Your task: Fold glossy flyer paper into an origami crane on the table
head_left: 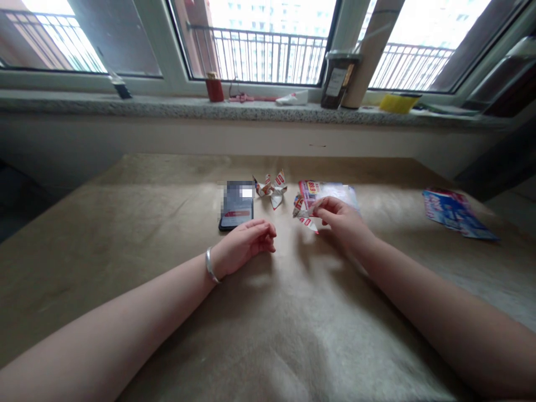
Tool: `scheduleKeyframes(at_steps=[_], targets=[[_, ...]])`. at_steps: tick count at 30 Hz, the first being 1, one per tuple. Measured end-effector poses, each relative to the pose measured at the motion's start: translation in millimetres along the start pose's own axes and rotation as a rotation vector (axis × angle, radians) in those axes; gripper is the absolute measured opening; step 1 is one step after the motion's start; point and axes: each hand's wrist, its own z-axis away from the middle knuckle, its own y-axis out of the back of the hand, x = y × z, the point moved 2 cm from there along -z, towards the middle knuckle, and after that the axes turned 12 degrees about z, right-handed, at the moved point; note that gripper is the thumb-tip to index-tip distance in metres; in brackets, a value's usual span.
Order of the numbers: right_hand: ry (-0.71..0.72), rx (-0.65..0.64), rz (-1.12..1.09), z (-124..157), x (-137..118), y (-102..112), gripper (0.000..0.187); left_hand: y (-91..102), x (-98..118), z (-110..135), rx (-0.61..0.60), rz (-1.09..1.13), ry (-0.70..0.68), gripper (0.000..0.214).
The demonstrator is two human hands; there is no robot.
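My right hand (341, 220) pinches a small folded paper figure (305, 215) printed in red and white, just above the brown table (167, 268). Behind that figure lies a flat printed paper sheet (330, 192). My left hand (247, 243) rests on the table with its fingers curled in loosely and nothing in them; a silver bangle sits on its wrist. A dark phone (237, 205) lies just beyond the left hand. Another folded paper figure (272, 188) stands to the right of the phone.
A blue and red printed leaflet (456, 213) lies at the table's right edge. On the stone windowsill behind stand a red cup (214, 88), a dark jar (337, 81), a cardboard tube (368, 53), a yellow sponge (397, 103) and a brush (119, 86).
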Motion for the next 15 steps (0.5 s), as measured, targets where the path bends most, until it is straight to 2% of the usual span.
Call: scheduleKeyframes(at_steps=[6,9,11,15], targets=[[0.001,-0.063,0.078,-28.6,2.4,4.7,0.015,-2.0,0.3,-0.9,0.003,-0.026,0.003,0.023],[0.077,0.025,0.181,-45.1,0.1,2.8,0.013,-1.4,-0.1,-2.1,0.004,-0.022,0.003,0.021],[0.059,0.057,0.167,-54.4,0.5,-1.9,0.012,-0.8,-0.6,-2.7,0.005,-0.019,0.006,0.021],[0.013,0.041,0.178,-66.3,4.5,-17.8,0.009,-0.3,-0.7,-2.9,-0.002,-0.016,0.008,0.022]])
